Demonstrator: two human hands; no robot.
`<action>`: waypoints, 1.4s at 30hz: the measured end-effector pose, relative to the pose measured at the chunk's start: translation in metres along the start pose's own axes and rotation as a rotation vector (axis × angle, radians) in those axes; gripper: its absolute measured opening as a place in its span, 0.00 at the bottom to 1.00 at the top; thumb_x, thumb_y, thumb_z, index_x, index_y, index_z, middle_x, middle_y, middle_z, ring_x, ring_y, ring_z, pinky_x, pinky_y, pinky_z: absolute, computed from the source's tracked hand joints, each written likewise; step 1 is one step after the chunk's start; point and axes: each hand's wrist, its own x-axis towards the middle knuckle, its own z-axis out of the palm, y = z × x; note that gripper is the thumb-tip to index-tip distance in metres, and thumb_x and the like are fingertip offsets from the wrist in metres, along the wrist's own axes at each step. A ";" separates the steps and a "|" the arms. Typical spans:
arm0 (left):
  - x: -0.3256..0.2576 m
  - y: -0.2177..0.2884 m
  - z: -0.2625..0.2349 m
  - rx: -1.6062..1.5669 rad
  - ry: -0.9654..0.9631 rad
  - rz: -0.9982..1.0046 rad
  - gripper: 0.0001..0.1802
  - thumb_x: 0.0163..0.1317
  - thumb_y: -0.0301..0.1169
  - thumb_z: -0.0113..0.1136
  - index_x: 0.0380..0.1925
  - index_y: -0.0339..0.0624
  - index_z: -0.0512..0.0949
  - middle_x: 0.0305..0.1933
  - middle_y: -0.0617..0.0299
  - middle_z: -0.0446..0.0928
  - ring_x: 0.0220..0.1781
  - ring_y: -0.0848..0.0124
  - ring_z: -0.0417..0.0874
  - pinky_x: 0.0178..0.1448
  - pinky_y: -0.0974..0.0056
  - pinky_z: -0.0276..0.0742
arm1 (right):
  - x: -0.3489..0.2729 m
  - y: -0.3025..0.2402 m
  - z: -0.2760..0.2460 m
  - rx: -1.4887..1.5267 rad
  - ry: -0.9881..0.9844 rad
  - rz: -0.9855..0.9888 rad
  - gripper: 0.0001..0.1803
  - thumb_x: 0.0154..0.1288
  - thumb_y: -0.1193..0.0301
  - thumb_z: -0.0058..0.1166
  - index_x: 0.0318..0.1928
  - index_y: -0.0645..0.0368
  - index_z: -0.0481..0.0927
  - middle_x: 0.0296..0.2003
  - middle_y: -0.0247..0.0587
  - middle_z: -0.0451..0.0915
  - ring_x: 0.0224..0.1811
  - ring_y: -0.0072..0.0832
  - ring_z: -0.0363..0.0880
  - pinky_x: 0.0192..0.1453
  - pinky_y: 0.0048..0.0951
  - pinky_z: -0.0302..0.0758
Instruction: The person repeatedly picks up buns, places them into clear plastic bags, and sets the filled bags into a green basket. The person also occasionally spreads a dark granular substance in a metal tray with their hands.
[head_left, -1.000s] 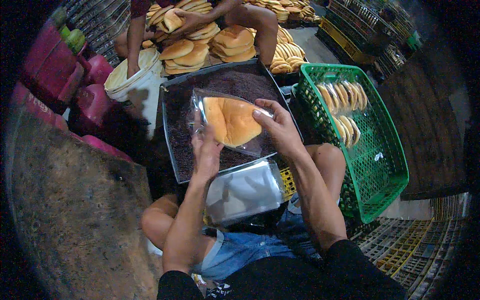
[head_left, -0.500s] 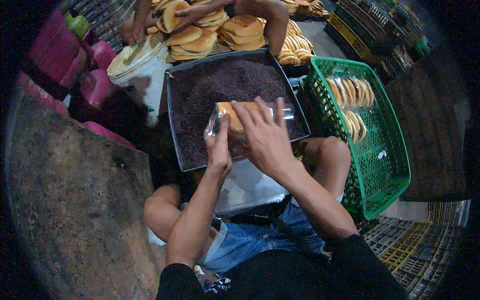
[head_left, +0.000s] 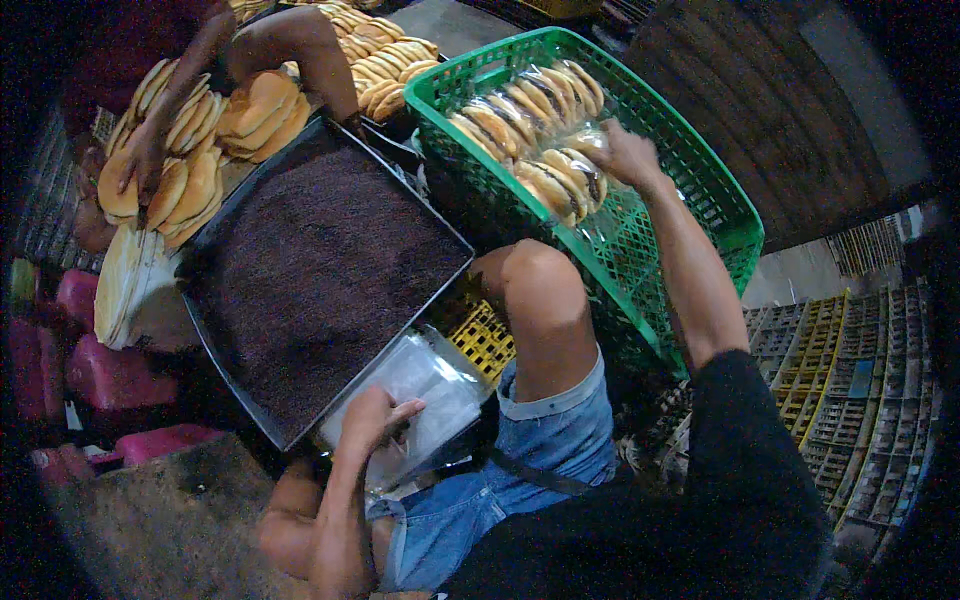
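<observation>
My right hand point(head_left: 630, 157) reaches into the green plastic crate point(head_left: 745, 205) and closes on the end of a bagged filled bread point(head_left: 588, 142). That bread lies beside other bagged breads point(head_left: 562, 88) with dark filling, packed in rows in clear plastic. Down by my lap, my left hand point(head_left: 372, 415) rests on a stack of clear plastic bags point(head_left: 435, 375). Its thumb stands out, apart from the partly hidden, bent fingers; nothing shows held there. Next to the bags is a large metal tray point(head_left: 455, 262) full of dark, crumbly filling point(head_left: 325, 260).
Across the tray, another person's hand point(head_left: 140, 170) touches stacks of flat breads point(head_left: 262, 115). More breads point(head_left: 385, 60) lie at the back. A white bucket point(head_left: 165, 310) and pink containers point(head_left: 120, 380) stand left. A yellow crate point(head_left: 485, 335) sits below the tray; several crates point(head_left: 850, 370) fill the right.
My view has swung right. My right hand has moved from above the tray into the green crate with the bagged bread. The left hand has let go and dropped to the plastic bags.
</observation>
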 end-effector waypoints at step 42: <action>-0.128 -0.090 -0.149 -1.756 1.716 0.265 0.31 0.67 0.61 0.54 0.45 0.42 0.77 0.44 0.58 0.81 0.49 0.65 0.81 0.56 0.61 0.74 | -0.203 -0.458 0.075 0.824 0.078 -0.337 0.50 0.52 0.41 0.67 0.62 0.67 0.67 0.63 0.60 0.67 0.69 0.51 0.63 0.71 0.54 0.59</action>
